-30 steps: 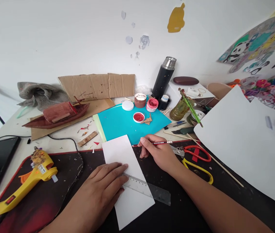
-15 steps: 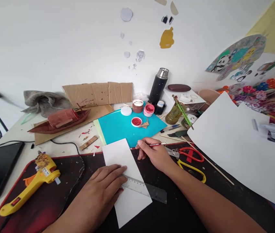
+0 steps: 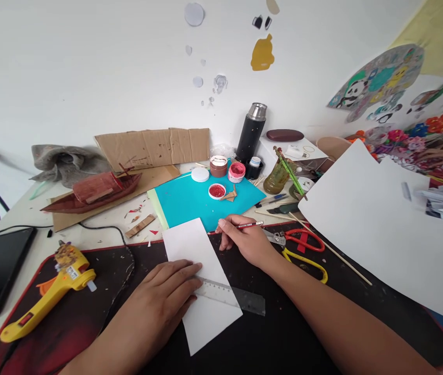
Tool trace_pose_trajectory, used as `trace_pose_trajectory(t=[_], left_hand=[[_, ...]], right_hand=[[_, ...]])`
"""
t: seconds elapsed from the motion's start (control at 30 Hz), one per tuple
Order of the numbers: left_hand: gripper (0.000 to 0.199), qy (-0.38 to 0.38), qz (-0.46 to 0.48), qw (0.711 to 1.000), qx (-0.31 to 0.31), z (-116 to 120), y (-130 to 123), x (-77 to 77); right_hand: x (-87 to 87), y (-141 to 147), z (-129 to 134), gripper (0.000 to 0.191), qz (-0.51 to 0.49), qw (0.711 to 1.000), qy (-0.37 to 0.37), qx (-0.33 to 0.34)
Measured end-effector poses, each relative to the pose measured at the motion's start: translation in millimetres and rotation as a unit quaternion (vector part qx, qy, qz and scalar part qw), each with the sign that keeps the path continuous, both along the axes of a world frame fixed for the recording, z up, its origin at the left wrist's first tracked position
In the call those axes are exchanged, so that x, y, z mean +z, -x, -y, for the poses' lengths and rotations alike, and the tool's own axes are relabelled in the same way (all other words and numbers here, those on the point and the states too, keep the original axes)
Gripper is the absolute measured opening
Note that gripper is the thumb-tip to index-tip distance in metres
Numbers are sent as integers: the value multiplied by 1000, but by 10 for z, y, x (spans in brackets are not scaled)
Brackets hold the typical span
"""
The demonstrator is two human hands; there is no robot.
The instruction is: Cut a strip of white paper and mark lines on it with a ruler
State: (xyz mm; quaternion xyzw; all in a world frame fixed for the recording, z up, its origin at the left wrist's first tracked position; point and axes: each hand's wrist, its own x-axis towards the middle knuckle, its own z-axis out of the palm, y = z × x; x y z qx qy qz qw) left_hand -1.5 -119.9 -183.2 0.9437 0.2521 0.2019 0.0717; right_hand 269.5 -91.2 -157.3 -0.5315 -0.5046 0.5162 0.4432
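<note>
Head view aside, little has shifted from a second earlier, though another person's hand now shows at far right. White and oblong, the strip of paper lies slanted on the dark mat before me, its far end at the blue sheet. A clear ruler crosses it, jutting past its right edge; my left hand, fingers flat and nearly together, covers the other end. Beside the paper, my right hand has its fingers clamped on a pencil, tip hidden. Scissors lie close to my right forearm; a yellow glue gun rests well to the left.
</note>
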Motion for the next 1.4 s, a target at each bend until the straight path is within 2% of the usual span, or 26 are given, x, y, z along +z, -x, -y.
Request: trace_pose_trajectory(t=[0.23, 0.43, 1.4], left_hand=[[34, 6, 13, 998, -53, -12, 18, 179], [32, 10, 18, 995, -96, 10, -1, 250], [29, 9, 17, 995, -98, -8, -10, 255]], right_hand=[[-24, -8, -19, 44, -3, 1000, -12, 5], [-46, -13, -25, 45, -11, 1000, -10, 5], [-28, -17, -29, 45, -3, 1000, -8, 8]])
